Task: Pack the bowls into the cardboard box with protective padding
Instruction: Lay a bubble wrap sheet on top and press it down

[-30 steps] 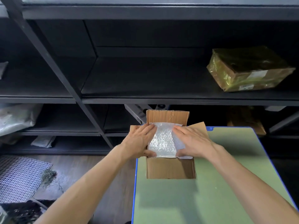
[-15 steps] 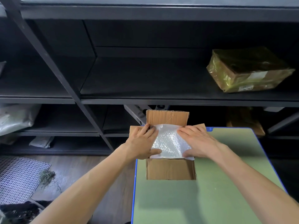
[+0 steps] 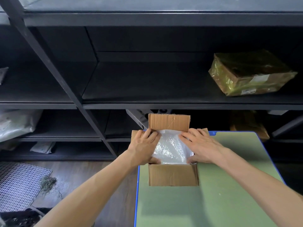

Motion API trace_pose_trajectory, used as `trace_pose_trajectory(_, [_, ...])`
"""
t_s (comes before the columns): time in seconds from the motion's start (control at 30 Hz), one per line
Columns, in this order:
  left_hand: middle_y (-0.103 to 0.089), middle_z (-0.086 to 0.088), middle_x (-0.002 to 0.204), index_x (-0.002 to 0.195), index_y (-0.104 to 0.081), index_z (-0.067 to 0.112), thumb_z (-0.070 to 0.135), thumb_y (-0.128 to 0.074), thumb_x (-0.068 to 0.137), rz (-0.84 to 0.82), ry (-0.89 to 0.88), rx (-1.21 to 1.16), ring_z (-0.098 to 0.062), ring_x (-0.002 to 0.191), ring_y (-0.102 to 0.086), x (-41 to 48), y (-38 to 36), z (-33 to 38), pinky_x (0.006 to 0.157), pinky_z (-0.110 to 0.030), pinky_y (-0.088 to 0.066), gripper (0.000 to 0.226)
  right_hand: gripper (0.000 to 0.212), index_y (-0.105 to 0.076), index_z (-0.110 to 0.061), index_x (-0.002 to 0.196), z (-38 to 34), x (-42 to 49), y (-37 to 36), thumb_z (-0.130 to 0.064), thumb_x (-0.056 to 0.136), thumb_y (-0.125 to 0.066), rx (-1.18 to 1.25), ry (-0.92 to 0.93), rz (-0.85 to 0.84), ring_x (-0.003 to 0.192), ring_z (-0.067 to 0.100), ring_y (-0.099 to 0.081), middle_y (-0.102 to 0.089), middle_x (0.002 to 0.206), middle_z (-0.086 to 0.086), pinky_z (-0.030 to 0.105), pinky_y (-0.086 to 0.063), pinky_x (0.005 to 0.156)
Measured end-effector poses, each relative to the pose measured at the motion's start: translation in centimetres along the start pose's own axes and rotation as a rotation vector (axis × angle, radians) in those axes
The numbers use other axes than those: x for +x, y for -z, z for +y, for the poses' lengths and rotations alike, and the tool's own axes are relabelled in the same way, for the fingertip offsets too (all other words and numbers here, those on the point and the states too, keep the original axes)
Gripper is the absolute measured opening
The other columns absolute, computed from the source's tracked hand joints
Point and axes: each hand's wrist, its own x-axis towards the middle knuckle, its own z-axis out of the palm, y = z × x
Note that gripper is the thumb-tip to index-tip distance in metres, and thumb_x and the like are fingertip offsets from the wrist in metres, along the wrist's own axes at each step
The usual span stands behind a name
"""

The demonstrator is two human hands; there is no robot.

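Grip unclenched: left hand [image 3: 144,147] and right hand [image 3: 201,146] press flat on clear crinkly bubble-wrap padding [image 3: 170,149] inside open brown cardboard box [image 3: 173,175], green table [image 3: 213,202]. Bowls hidden. Padding likely soft, light, springy; tuck at edges.

Your box [image 3: 173,175] sits at the table's [image 3: 213,202] far left corner, with bubble wrap [image 3: 170,148] inside and shelves [image 3: 147,102] behind.
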Motion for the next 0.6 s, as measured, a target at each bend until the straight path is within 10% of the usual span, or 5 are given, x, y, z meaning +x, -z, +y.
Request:
trace_pose_trajectory(0.27, [-0.034, -0.002, 0.151, 0.153, -0.024, 0.008, 0.075, -0.06, 0.076, -0.035, 0.02, -0.047, -0.027, 0.143, -0.024, 0.1, 0.0, 0.5, 0.114, -0.043, -0.029, 0.108, 0.099, -0.008, -0.016, 0.158, -0.7, -0.2, 0.3, -0.062, 0.085, -0.057, 0.0, -0.043, -0.033, 0.143, 0.024, -0.016, -0.016, 0.161, -0.004, 0.041, -0.014, 0.119])
trace_pose_trajectory(0.43, [-0.036, -0.001, 0.144, 0.146, -0.034, 0.012, 0.065, -0.07, 0.073, 0.013, 0.035, -0.146, -0.023, 0.134, -0.031, -0.1, 0.9, 0.5, 0.112, -0.038, -0.027, 0.097, 0.084, -0.021, -0.012, 0.154, -1.6, 0.2, 0.9, -0.024, 0.083, -0.064, -0.034, 0.002, 0.058, 0.138, 0.025, -0.022, -0.019, 0.157, 0.002, 0.042, -0.014, 0.119])
trace_pose_trajectory(0.6, [-0.033, -0.007, 0.152, 0.145, -0.039, 0.004, 0.047, -0.077, 0.075, -0.033, -0.007, -0.137, -0.024, 0.142, -0.027, 0.8, 1.3, 1.1, 0.12, -0.036, -0.021, 0.091, 0.092, 0.006, -0.011, 0.158, -2.4, 0.9, 1.3, -0.013, 0.09, -0.056, -0.01, 0.058, 0.0, 0.153, 0.02, 0.005, 0.012, 0.166, 0.003, 0.033, -0.008, 0.124])
